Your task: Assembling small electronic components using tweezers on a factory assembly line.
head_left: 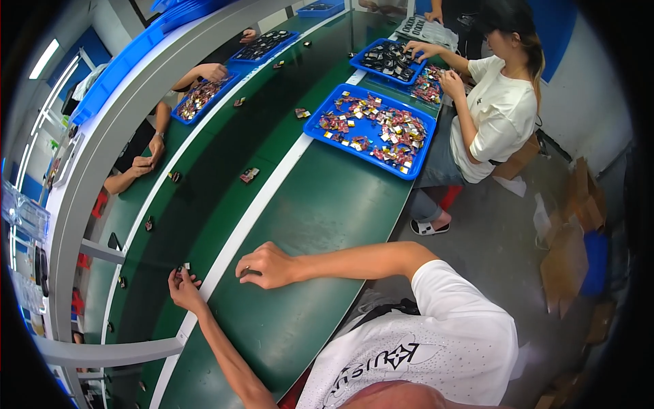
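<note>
Over the green conveyor belt, my left hand [184, 290] pinches a small electronic part [182, 268] with a pale patch on it. The fingertips partly cover this part. My right hand [269, 266] is closed above the green work surface [300, 307], to the right of the white rail [225, 255]. From its curled fingers sticks a small slim dark piece [251, 273]; its kind cannot be made out. The two hands are apart, each with its own piece.
Several small parts, among them a reddish one [249, 176], lie along the belt [218, 211]. A blue tray [310, 129] of coloured parts stands ahead. Beyond it, a person in white [504, 109] works by a tray of black pieces [388, 61]. More people's hands are across the belt.
</note>
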{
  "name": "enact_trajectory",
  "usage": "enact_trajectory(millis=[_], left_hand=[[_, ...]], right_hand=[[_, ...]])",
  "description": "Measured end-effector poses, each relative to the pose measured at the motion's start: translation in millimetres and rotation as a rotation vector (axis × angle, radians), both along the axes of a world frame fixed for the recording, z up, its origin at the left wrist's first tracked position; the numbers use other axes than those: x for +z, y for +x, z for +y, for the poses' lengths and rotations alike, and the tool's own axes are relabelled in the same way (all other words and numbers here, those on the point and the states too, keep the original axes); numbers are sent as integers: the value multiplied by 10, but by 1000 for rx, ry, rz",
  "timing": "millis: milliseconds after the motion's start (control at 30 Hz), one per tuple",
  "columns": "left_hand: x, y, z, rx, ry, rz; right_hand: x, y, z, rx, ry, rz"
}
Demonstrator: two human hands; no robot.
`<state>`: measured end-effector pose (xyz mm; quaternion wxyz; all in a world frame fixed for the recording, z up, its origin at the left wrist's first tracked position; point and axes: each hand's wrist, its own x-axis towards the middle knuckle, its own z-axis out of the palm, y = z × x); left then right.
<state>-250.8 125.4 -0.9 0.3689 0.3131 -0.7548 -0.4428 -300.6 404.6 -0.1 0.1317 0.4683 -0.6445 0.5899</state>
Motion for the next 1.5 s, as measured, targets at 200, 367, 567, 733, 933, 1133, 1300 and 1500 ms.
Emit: enact_trajectory(millis=[200,367,567,733,933,1133,1300,1500], left_hand=[[-89,117,-51,60,-157,-55],[-111,94,-18,227,-401,-161],[84,153,242,356,-490,-317],[119,180,274,399,-538,-214],[144,57,421,117,-315,35],[23,-370,433,-209,-109,-18],[319,-842,687,-468,-14,-279],[272,-1343,679,-527,159,-323]], right_hand=[[69,16,-17,11,2,-24],[93,4,24,-13,52,-46],[127,15,38,-7,72,-41],[69,19,6,-7,-10,12],[39,7,34,-4,11,26],[23,-22,3,5,14,30],[1,-18,23,-1,17,22],[32,14,12,32,59,5]])
